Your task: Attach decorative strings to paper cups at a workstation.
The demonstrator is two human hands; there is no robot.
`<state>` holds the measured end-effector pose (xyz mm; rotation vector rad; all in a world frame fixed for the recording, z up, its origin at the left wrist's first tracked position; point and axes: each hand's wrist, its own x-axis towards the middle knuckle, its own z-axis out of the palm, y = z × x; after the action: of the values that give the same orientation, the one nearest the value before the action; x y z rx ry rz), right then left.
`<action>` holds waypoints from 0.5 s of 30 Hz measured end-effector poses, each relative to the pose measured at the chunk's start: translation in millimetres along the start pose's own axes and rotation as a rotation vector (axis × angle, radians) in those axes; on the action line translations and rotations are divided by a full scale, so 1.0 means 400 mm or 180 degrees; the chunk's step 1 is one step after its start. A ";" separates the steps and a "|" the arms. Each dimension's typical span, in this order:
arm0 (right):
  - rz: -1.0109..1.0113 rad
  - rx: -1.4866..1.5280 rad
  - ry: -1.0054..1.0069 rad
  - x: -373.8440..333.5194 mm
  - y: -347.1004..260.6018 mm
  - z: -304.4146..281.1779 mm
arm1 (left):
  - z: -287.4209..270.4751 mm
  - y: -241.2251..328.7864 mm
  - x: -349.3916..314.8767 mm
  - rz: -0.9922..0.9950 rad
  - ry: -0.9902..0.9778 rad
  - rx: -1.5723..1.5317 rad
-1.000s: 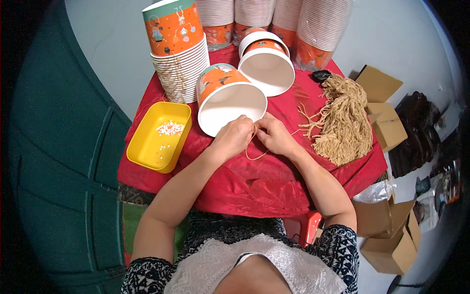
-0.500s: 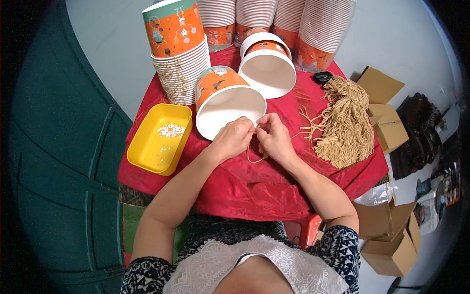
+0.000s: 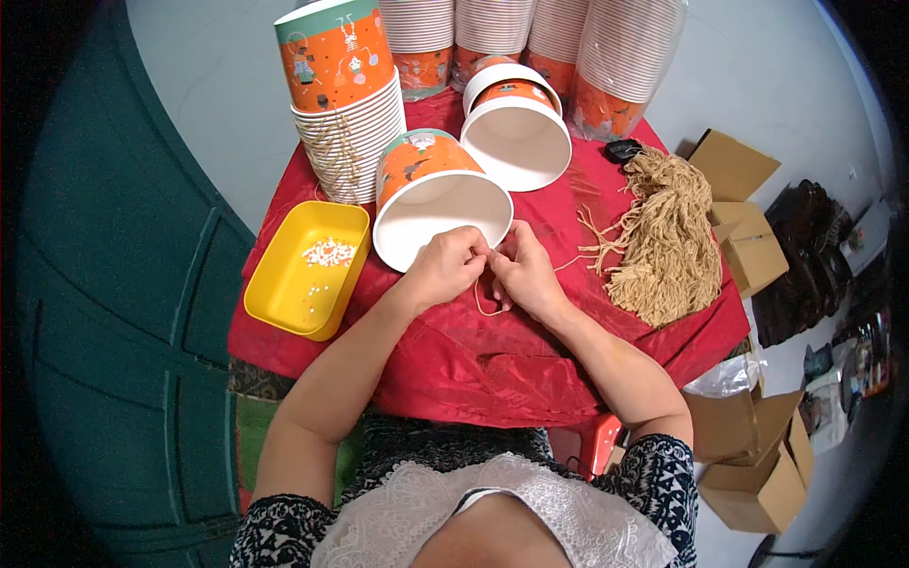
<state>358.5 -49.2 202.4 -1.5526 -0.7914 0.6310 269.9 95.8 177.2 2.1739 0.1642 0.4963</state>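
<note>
A paper bucket (image 3: 421, 204), orange and green with printed figures, lies on its side with its white mouth toward me. At its lower right rim my left hand (image 3: 451, 263) and my right hand (image 3: 523, 271) meet, fingertips pinched together. Both are closed on a thin tan cord (image 3: 481, 301), which hangs in a loop beneath them. Its other end runs right toward a bundle of tan cords (image 3: 668, 237). What the fingertips pinch exactly at the rim is too small to see. A yellow tub (image 3: 275, 284) holding small white and orange pieces (image 3: 329, 252) stands left of the bucket.
A tall stack of buckets (image 3: 346, 142), with cords hanging down its side, stands behind the tub. More buckets (image 3: 516, 142) lie behind the near one. Plastic-wrapped bucket stacks (image 3: 625, 57) line the back of the red-covered table (image 3: 492, 379). Cardboard boxes (image 3: 757, 473) sit to the right.
My right hand has turned slightly, its fingers now closer against the left hand's fingertips. Both hands stay at the bucket's rim, and the cord still hangs in a loop.
</note>
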 end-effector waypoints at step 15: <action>-0.1474 -0.1580 0.0319 -0.005 0.040 0.007 | -0.017 0.030 0.002 -0.1164 0.0255 -0.1111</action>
<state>357.1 -49.7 186.0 -1.7384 -1.2446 0.0097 267.2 93.9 190.7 1.7343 0.4736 0.3696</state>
